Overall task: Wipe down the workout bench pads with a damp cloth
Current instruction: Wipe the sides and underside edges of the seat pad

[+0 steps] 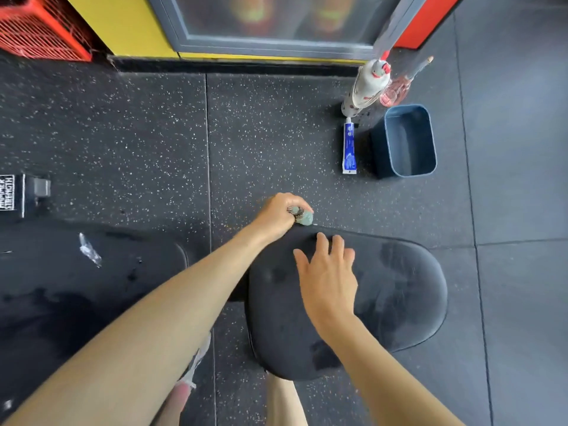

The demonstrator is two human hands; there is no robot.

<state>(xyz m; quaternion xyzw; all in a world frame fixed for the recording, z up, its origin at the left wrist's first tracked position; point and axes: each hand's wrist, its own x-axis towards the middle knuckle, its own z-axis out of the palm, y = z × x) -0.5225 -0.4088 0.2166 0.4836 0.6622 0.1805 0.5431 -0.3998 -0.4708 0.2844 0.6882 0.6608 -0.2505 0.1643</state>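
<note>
A black seat pad (399, 296) lies below me with faint damp streaks on its right half. A second, longer black pad (92, 272) lies to its left with dark wet patches. My left hand (276, 215) grips a bunched grey-green cloth (302, 216) at the far edge of the seat pad. My right hand (327, 272) rests flat on the seat pad with fingers spread, just right of the cloth.
A blue-grey tub (430, 139) stands on the speckled rubber floor at the far right. Beside it lie a blue-and-white tube (349, 149), a white spray bottle (367, 84) and a clear pink bottle (396, 90). A crumpled clear wrapper (89, 249) sits on the long pad. My legs are under the seat.
</note>
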